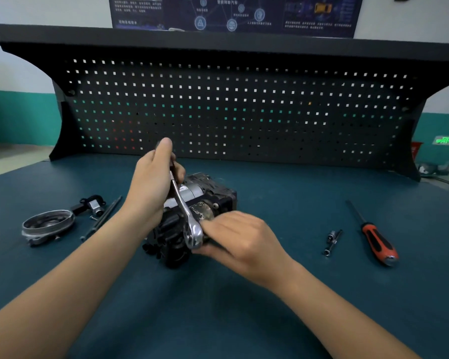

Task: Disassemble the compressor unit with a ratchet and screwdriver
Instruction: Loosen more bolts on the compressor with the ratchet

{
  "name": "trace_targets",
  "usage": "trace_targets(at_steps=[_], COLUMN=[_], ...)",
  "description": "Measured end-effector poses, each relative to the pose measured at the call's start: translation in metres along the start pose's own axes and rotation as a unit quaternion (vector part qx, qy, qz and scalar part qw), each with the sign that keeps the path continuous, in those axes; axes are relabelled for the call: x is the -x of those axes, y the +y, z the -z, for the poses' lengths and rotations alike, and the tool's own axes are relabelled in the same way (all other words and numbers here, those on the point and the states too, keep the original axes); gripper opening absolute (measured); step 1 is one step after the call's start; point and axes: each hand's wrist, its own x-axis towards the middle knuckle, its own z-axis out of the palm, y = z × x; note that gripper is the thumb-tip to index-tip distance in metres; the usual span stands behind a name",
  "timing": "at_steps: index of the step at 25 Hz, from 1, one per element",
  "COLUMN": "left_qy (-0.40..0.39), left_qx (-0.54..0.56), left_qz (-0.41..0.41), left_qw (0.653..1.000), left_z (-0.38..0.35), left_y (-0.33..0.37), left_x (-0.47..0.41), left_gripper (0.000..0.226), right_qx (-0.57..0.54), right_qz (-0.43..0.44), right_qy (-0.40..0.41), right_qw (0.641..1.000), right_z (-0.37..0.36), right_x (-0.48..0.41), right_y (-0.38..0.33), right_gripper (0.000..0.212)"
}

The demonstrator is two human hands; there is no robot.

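Two hands work over the desk (218, 307): left hand (151, 185) grips the ratchet (179, 196) handle; right hand (241, 239) clasps the compressor (213, 193).

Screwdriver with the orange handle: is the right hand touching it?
Apart. The head view shows the screwdriver lying on the bench, a clear gap from the right hand.

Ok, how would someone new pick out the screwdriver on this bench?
Start at the teal workbench top below the black pegboard, then go right of the black compressor unit at its centre. The red-and-black-handled screwdriver lies farthest right; that coloured handle sets it apart from the short chrome socket piece beside it.
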Motion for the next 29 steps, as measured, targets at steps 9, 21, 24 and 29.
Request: trace_targets(at_steps=[9,21,24,29], left_qy=[-0.407,-0.263,-0.233,-0.163], left_qx=[0.053,0.100,0.127,0.232], left_qz=[0.160,0.152,0.141,0.144], left_qw=[0.898,0.947,0.954,0.948], left_z=[0.050,0.050,0.046,0.033], left_y=[-0.026,-0.041,-0.041,-0.044], left_x=[0.098,0.106,0.106,0.115], left_gripper=[0.064,0.060,0.061,0.074], right_qx=[0.024,0.072,0.096,0.138], right_qz=[-0.013,-0.040,-0.013,0.033], right_qy=[-0.012,-0.051,-0.027,-0.003], right_qw=[1.000,0.995,0.995,0.990], right_z=[0.025,0.011,0.010,0.006], right_x=[0.020,0.028,0.026,0.025], right_y=[-0.035,-0.033,-0.030,-0.021], right_gripper=[0.039,0.018,0.017,0.013])
